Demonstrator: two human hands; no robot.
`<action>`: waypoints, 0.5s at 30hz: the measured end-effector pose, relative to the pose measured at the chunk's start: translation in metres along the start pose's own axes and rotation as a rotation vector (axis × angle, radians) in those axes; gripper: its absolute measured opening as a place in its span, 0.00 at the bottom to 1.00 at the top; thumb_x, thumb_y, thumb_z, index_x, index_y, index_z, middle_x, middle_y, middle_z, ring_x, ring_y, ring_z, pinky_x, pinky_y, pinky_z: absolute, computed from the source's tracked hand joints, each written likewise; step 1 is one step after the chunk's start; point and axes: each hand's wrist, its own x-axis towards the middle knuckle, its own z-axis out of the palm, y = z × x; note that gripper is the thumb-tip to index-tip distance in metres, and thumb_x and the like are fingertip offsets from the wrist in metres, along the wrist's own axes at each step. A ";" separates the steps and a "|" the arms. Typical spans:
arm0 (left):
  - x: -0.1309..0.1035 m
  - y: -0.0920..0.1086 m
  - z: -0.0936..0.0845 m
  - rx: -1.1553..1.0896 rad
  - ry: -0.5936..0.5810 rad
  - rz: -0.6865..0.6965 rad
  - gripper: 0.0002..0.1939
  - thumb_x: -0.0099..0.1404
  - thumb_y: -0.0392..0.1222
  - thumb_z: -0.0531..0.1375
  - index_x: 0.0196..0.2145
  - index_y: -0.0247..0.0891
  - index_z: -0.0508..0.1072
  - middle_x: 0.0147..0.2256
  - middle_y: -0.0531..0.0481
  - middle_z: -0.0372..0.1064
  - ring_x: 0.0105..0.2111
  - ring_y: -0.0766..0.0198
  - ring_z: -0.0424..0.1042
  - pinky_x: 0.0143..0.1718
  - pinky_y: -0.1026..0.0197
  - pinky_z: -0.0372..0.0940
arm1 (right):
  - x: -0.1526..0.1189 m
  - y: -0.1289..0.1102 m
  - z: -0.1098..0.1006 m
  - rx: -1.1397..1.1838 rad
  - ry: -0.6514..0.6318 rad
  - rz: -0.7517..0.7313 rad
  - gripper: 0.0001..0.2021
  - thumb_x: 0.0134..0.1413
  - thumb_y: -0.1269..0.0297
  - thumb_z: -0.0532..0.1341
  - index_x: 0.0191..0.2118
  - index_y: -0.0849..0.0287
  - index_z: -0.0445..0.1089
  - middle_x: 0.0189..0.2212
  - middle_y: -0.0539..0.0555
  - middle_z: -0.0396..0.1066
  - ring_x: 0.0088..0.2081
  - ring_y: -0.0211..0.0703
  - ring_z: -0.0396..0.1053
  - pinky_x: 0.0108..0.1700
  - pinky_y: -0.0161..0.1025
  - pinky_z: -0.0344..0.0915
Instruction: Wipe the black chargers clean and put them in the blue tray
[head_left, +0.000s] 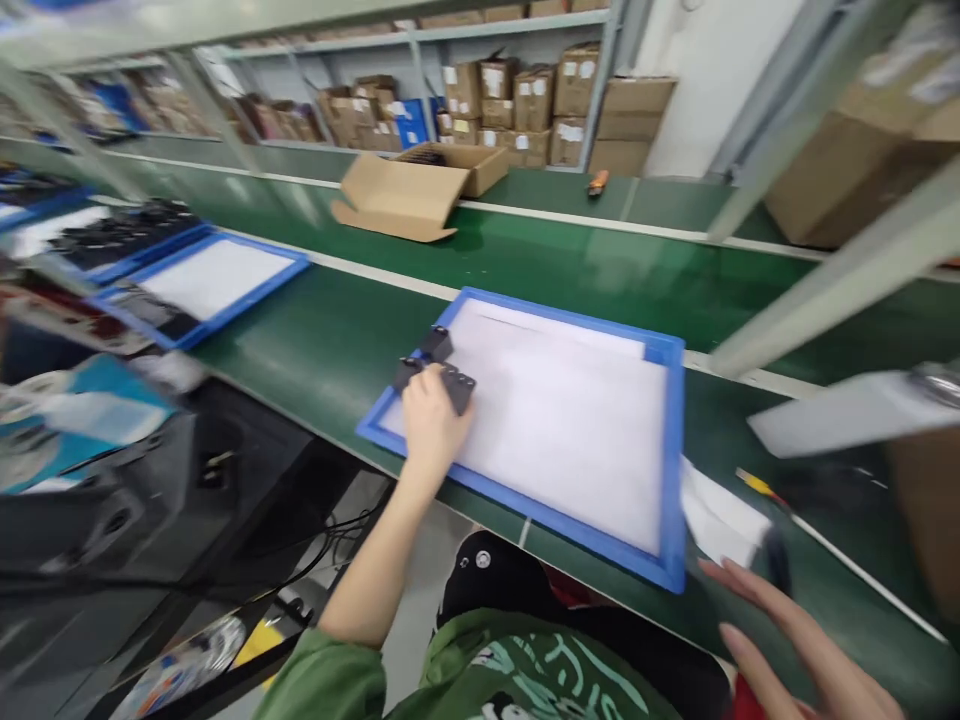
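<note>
My left hand [433, 415] is closed on a small black block-like part [457, 388] with round marks along its top, at the left end of a blue-framed tray [525, 510]. Just behind it, another black part [436, 343] sits in the tray's left corner. White paper [562, 410] lines the tray. Low on the right, my right hand [802, 640] is open with its fingers apart, holding nothing. It is near a white sheet [724, 515] and a dark object [778, 560] that is too blurred to name.
A thin white rod [862, 570] with a yellow end lies at the right. Blue trays [247, 307], one holding several black parts [124, 235], stand at the left. An opened carton [405, 190] and an orange tool [598, 183] lie farther back. Slanted posts [840, 280] cross the bench.
</note>
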 end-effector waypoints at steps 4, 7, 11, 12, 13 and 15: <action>-0.024 0.034 -0.017 -0.218 -0.022 0.116 0.31 0.59 0.45 0.69 0.55 0.37 0.61 0.46 0.39 0.67 0.44 0.45 0.73 0.46 0.46 0.71 | 0.008 -0.044 0.004 -0.084 -0.083 -0.142 0.21 0.66 0.61 0.62 0.62 0.38 0.69 0.51 0.54 0.80 0.50 0.58 0.80 0.50 0.55 0.82; -0.048 0.076 -0.021 -0.390 -0.115 0.322 0.26 0.63 0.44 0.68 0.53 0.39 0.62 0.45 0.42 0.68 0.45 0.48 0.73 0.46 0.49 0.72 | 0.022 -0.053 0.013 -0.091 -0.121 -0.172 0.19 0.69 0.64 0.61 0.62 0.44 0.68 0.53 0.55 0.78 0.54 0.52 0.78 0.54 0.48 0.79; -0.069 0.124 0.001 -0.443 -0.241 0.347 0.29 0.60 0.40 0.69 0.55 0.39 0.61 0.46 0.40 0.68 0.47 0.46 0.73 0.47 0.47 0.72 | 0.031 -0.029 0.013 -0.265 0.019 -0.074 0.16 0.70 0.60 0.58 0.60 0.49 0.70 0.53 0.57 0.77 0.54 0.54 0.76 0.55 0.51 0.77; -0.071 0.129 0.008 -0.434 -0.257 0.327 0.31 0.60 0.39 0.70 0.56 0.39 0.61 0.47 0.40 0.68 0.47 0.45 0.72 0.47 0.45 0.72 | 0.033 -0.019 0.011 -0.311 0.070 -0.038 0.16 0.70 0.59 0.58 0.59 0.51 0.71 0.53 0.59 0.77 0.54 0.56 0.76 0.55 0.54 0.77; -0.072 0.132 0.015 -0.422 -0.267 0.311 0.32 0.60 0.39 0.70 0.57 0.39 0.60 0.47 0.39 0.67 0.47 0.43 0.72 0.47 0.44 0.72 | 0.035 -0.010 0.008 -0.342 0.109 -0.005 0.16 0.70 0.58 0.57 0.58 0.53 0.71 0.53 0.61 0.77 0.55 0.59 0.75 0.56 0.57 0.76; -0.073 0.132 0.023 -0.402 -0.277 0.298 0.36 0.59 0.39 0.70 0.60 0.38 0.58 0.50 0.37 0.66 0.49 0.40 0.71 0.49 0.40 0.71 | 0.042 0.008 0.004 -0.358 0.137 0.044 0.17 0.69 0.57 0.56 0.57 0.55 0.73 0.54 0.64 0.75 0.56 0.63 0.73 0.57 0.62 0.74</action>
